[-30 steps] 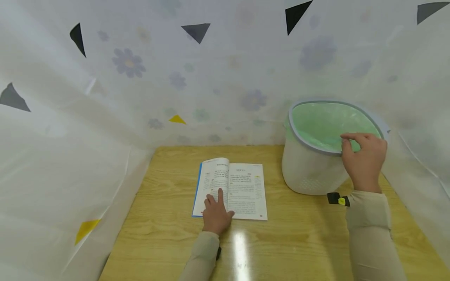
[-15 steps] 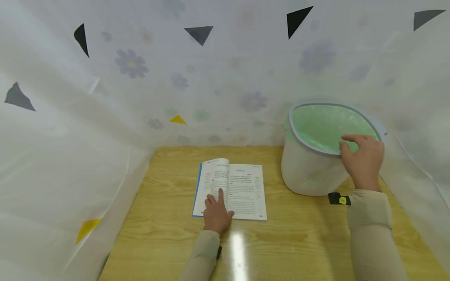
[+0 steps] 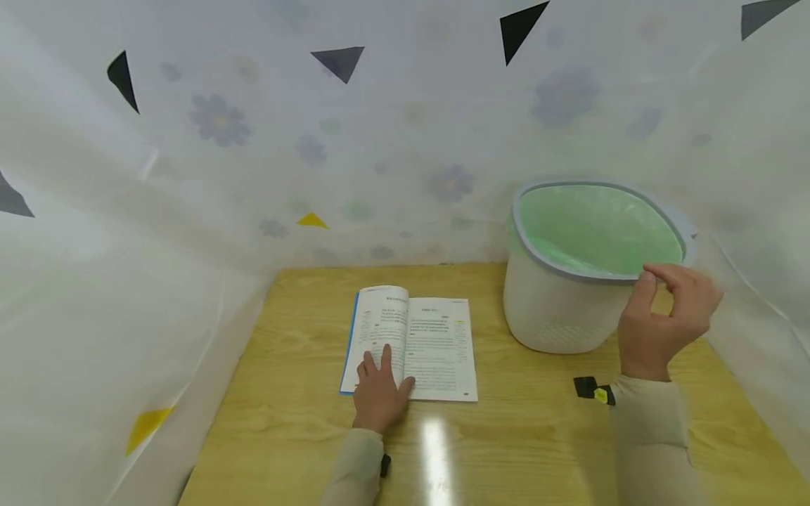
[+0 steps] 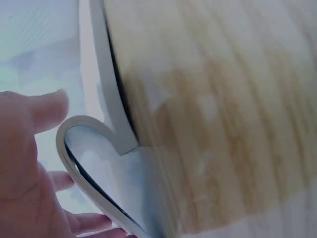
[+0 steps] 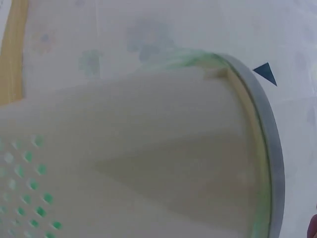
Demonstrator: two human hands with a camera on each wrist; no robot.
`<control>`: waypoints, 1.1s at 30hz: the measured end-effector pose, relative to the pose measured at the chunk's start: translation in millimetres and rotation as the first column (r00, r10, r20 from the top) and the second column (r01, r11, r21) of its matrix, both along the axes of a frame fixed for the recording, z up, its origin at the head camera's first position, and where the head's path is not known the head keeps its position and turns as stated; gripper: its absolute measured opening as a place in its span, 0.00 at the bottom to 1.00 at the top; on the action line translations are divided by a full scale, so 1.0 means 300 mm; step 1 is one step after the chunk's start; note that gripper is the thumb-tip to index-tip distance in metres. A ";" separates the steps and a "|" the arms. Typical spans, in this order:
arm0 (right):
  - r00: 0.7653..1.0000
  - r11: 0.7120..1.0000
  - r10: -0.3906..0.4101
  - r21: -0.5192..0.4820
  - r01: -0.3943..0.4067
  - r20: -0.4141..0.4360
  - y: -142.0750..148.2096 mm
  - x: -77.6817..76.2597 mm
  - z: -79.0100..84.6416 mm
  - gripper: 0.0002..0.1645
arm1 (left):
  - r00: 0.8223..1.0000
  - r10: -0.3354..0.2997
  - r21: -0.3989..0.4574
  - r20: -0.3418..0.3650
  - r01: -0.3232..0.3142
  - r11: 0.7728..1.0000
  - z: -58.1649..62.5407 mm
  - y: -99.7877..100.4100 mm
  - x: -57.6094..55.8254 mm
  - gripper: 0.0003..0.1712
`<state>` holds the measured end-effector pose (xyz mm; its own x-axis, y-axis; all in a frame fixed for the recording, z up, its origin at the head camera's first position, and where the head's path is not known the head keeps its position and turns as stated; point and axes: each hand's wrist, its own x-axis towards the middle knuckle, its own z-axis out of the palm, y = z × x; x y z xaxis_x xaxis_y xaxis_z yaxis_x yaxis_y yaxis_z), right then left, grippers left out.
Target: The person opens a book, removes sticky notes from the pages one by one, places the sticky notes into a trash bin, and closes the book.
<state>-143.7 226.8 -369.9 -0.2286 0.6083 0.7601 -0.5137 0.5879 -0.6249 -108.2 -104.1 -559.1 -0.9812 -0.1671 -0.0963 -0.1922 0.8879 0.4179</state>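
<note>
An open book (image 3: 436, 351) with a blue cover edge lies on the wooden table. My left hand (image 3: 380, 397) rests flat on its lower left page, fingers spread and thumb across the fold. In the left wrist view, the curled lower edge of the pages (image 4: 94, 196) shows beside that hand (image 4: 22, 168). At the right stands a white trash can (image 3: 550, 309) with a grey-blue rim and a green bag (image 3: 595, 225) lining it. Just in front of the rim is my right hand (image 3: 664, 320), raised, thumb and index fingertips close together, nothing visible between them.
A whitish sheet (image 3: 380, 154) with faded flowers rises behind the wooden table (image 3: 304, 436), and plastic sheeting (image 3: 126, 295) hangs at the sides. Black, grey and yellow triangles dot these walls. A small black tracker (image 3: 595, 390) is strapped at the right sleeve.
My right hand has drawn back from over the can's opening towards me and right, its thumb and index tips coming closer together. The left hand stays on the book; the head view shifts slightly.
</note>
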 end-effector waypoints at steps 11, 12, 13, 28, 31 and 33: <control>0.888 0.899 0.437 0.031 -0.437 -0.143 -0.207 0.110 -0.320 0.04 | 0.963 0.255 0.165 -0.086 -0.238 0.957 -0.021 -0.071 0.025 0.36; 0.886 0.887 0.461 0.060 -0.458 -0.055 -0.216 0.114 -0.360 0.04 | 0.958 0.275 0.187 -0.081 -0.257 0.948 -0.021 -0.076 0.023 0.37; 0.877 0.873 0.478 0.082 -0.480 0.038 -0.226 0.120 -0.396 0.05 | 0.953 0.294 0.201 -0.069 -0.275 0.940 -0.019 -0.080 0.022 0.38; 0.185 0.630 0.529 -0.238 -0.739 0.828 -0.328 0.157 -0.555 0.09 | 0.933 0.352 0.470 -0.073 -0.279 0.837 0.117 -0.047 0.002 0.34; 0.059 0.559 0.612 -0.380 -0.737 0.789 -0.334 0.140 -0.564 0.13 | 0.950 0.274 0.476 -0.153 -0.172 0.862 0.148 -0.014 0.012 0.20; -0.010 0.512 0.654 -0.452 -0.730 0.757 -0.336 0.131 -0.569 0.16 | 0.956 0.211 0.464 -0.202 -0.096 0.881 0.157 0.011 0.020 0.16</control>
<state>-104.4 125.9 -540.6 -0.9610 -0.2616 -0.0893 0.0029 0.3133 -0.9496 -102.1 -100.7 -511.9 -0.9490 -0.3129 0.0380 -0.1535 0.5640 0.8114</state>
